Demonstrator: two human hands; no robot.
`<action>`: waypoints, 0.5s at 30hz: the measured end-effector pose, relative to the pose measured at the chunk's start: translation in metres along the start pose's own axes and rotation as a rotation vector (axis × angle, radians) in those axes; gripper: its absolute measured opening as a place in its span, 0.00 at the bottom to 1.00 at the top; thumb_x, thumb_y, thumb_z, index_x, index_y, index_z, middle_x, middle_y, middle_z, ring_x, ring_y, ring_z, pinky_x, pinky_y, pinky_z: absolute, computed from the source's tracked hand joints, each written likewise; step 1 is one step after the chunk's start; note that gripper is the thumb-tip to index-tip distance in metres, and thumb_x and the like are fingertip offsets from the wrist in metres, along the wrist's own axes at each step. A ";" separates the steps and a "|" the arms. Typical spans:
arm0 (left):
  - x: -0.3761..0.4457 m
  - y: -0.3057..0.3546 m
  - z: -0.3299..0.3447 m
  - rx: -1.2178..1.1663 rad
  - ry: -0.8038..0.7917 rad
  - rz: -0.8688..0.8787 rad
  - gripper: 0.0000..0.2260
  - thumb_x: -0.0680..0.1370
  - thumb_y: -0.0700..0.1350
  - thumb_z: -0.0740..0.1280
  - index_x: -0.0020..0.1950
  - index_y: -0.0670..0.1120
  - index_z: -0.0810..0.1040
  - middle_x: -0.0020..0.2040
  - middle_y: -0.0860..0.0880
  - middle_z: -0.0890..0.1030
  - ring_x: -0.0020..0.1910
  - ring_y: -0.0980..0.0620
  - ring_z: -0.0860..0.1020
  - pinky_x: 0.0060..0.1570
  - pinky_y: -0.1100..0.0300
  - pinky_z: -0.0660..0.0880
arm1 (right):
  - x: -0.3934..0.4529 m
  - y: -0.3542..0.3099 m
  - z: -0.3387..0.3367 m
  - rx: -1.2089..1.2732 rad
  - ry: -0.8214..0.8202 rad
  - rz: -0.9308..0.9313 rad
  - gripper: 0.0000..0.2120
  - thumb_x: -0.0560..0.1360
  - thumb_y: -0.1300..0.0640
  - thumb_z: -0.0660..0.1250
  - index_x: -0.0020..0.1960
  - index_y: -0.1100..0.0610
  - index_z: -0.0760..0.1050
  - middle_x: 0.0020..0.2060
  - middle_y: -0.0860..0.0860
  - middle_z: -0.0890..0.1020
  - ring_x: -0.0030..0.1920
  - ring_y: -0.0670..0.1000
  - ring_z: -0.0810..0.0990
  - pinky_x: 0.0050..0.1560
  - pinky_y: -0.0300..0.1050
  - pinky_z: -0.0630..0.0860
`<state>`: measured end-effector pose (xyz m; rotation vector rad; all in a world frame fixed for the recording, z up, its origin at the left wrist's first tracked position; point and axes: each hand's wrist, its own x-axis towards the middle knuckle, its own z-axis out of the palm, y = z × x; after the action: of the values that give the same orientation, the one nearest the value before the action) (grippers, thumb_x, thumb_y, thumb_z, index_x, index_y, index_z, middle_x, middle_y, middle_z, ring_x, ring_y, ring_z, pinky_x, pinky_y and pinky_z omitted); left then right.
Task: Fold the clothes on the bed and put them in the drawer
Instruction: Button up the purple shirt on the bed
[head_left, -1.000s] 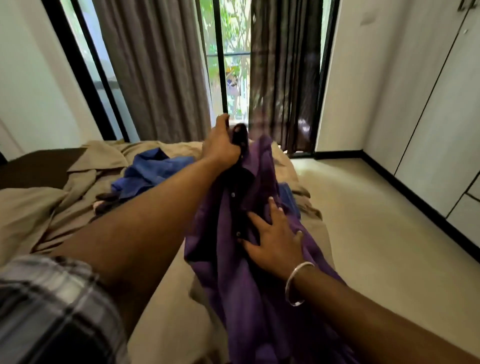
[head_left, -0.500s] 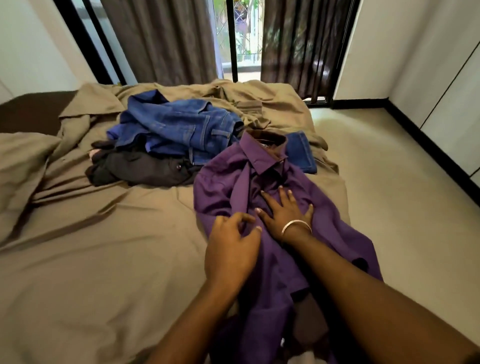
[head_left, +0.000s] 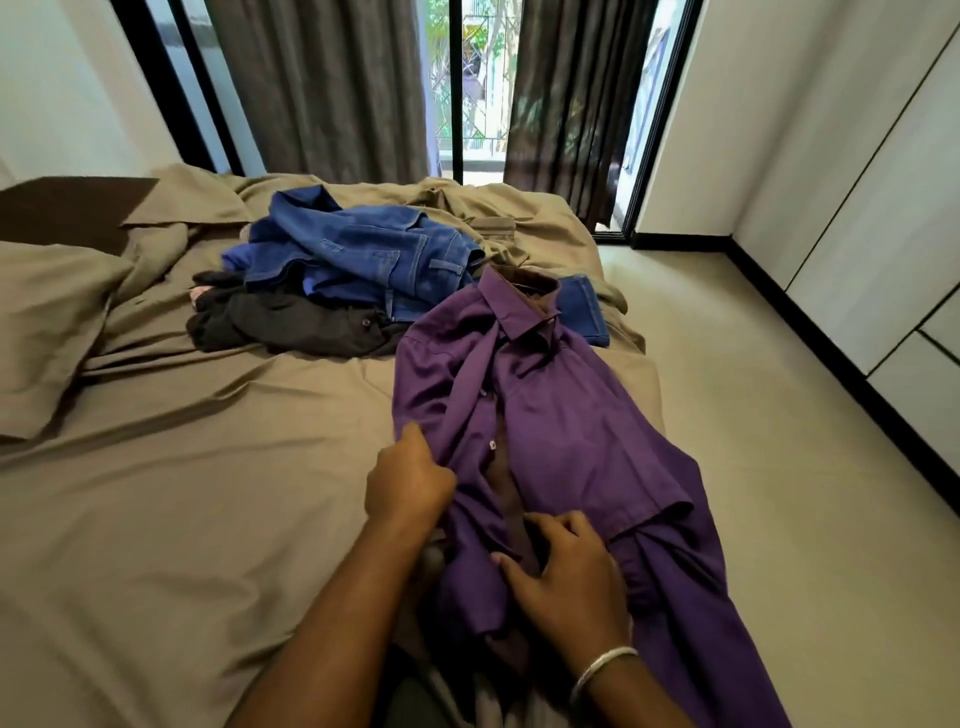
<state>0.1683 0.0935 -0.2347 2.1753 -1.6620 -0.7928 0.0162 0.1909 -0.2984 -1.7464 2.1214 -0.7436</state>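
Observation:
A purple button shirt (head_left: 561, 415) lies lengthwise along the right side of the bed (head_left: 182, 493), collar away from me, its lower part hanging over the near edge. My left hand (head_left: 408, 480) grips the shirt's left front panel. My right hand (head_left: 563, 577), with a silver bangle on the wrist, pinches the cloth beside the open placket lower down. Farther up the bed lies a heap of blue jeans (head_left: 363, 254) over a black garment (head_left: 291, 327).
A pillow (head_left: 47, 322) lies at the bed's left. Curtains and a glass door stand behind the bed. White wardrobe doors and drawer fronts (head_left: 893, 234) line the right wall, with bare floor (head_left: 779, 441) between them and the bed.
The shirt, held up a second ago, now lies on the bed. Both hands have slid down toward its lower part, and the view has tilted down.

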 end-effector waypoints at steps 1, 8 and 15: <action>-0.001 -0.003 -0.003 -0.002 0.000 0.001 0.20 0.74 0.41 0.66 0.66 0.44 0.69 0.59 0.38 0.78 0.57 0.36 0.77 0.52 0.51 0.74 | -0.005 -0.003 0.000 -0.017 0.023 0.005 0.31 0.63 0.27 0.63 0.57 0.44 0.80 0.46 0.46 0.74 0.44 0.52 0.81 0.43 0.50 0.78; -0.003 -0.005 -0.013 -0.185 -0.090 -0.046 0.17 0.74 0.39 0.62 0.63 0.40 0.75 0.60 0.36 0.78 0.59 0.35 0.77 0.56 0.52 0.73 | -0.018 -0.018 0.001 0.127 0.181 -0.027 0.18 0.75 0.38 0.66 0.44 0.51 0.85 0.46 0.47 0.66 0.41 0.46 0.73 0.44 0.45 0.75; -0.003 0.001 -0.010 -0.546 -0.204 -0.088 0.12 0.73 0.37 0.58 0.52 0.41 0.77 0.51 0.38 0.79 0.49 0.39 0.79 0.56 0.43 0.78 | -0.009 -0.040 -0.002 0.227 0.055 0.006 0.07 0.73 0.51 0.74 0.44 0.55 0.84 0.48 0.48 0.73 0.43 0.47 0.78 0.45 0.39 0.72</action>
<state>0.1727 0.0952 -0.2256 1.8324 -1.2379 -1.3481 0.0497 0.1944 -0.2753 -1.6160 1.9865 -0.9989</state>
